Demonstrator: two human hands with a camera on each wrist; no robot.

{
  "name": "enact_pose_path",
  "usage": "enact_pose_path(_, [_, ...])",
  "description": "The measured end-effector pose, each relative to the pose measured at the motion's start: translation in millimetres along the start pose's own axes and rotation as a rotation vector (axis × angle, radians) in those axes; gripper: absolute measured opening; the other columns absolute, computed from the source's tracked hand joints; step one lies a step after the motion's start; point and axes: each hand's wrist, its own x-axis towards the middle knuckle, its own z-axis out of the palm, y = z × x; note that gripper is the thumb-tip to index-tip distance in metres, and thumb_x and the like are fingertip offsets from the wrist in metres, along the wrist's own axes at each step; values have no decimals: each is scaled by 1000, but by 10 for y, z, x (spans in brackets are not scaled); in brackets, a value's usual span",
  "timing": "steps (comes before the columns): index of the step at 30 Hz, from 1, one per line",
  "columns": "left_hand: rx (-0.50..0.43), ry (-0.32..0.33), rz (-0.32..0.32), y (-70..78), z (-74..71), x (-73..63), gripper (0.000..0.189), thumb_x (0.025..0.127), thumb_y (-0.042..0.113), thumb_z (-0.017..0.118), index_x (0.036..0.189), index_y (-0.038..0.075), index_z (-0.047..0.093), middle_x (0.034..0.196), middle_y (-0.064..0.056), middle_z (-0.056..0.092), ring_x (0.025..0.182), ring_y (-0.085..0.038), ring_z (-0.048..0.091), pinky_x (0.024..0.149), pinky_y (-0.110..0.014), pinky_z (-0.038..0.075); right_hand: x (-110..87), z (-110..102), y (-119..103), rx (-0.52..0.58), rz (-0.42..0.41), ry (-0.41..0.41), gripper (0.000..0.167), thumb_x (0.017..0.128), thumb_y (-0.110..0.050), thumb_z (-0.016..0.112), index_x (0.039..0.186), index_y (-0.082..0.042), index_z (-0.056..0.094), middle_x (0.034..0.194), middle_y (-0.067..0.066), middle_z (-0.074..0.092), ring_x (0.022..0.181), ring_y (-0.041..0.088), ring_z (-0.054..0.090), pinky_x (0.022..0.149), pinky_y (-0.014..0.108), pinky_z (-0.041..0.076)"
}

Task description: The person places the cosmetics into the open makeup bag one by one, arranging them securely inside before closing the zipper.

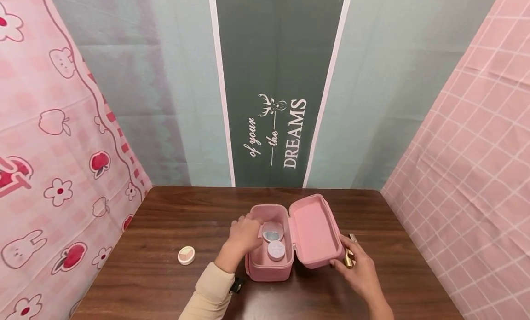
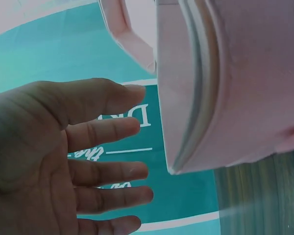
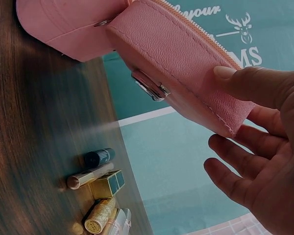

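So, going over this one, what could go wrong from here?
If the right hand loses the lid, it might drop toward the gold tube and knock it. Pulling on the lid could also tip the case, letting the pale round container inside slide. And drawing back, the left hand might brush the three-colour palette left of the case.

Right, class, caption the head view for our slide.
Pink case on a table, two round items inside, its open lid in the right hand's grip, the left hand nearby.
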Motion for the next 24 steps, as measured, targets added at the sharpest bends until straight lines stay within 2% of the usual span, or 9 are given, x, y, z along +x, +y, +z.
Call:
enact_pose_path(5, [-5, -4, -20, -86, -4, -93, 35, 72, 26, 73, 104, 11, 68, 91, -11, 58, 82, -31, 54, 65, -46, 42, 6, 4, -6, -2, -1, 1, 67, 59, 3, 84, 120, -1, 58, 116, 17, 60, 95, 31, 61, 73, 41, 50])
enact_pose_path(12, [-7, 60, -14, -214, 62, -219, 26, 73, 25, 71, 91, 8, 66, 81, -11, 54, 77, -32, 54, 60, -47, 42, 7, -15, -24, -11, -1, 4, 67, 58, 4, 84, 120, -2, 58, 114, 17, 60, 94, 30, 60, 72, 41, 50])
enact_pose_path(17, [-15, 72, -24, -296, 96, -279, 31, 73, 31, 72, 94, 9, 67, 84, -11, 55, 79, -32, 55, 61, -47, 42, 7, -18, -25, -11, -1, 1, 68, 58, 4, 84, 120, -3, 58, 114, 15, 61, 95, 28, 60, 73, 39, 50])
enact_pose_path(22, [-22, 72, -34, -368, 110, -322, 36, 71, 29, 75, 99, 9, 68, 88, -12, 56, 81, -33, 56, 63, -47, 41, 5, -14, -18, -7, 3, -3, 67, 59, 3, 84, 120, -3, 58, 115, 16, 60, 96, 29, 60, 74, 37, 50])
enact_pose_path(24, [-28, 69, -42, -399, 120, -342, 36, 70, 28, 75, 99, 8, 67, 88, -12, 55, 81, -34, 56, 63, -47, 41, 3, -10, -17, -5, 5, -4, 67, 59, 3, 84, 120, -3, 58, 116, 16, 60, 96, 30, 60, 74, 40, 50])
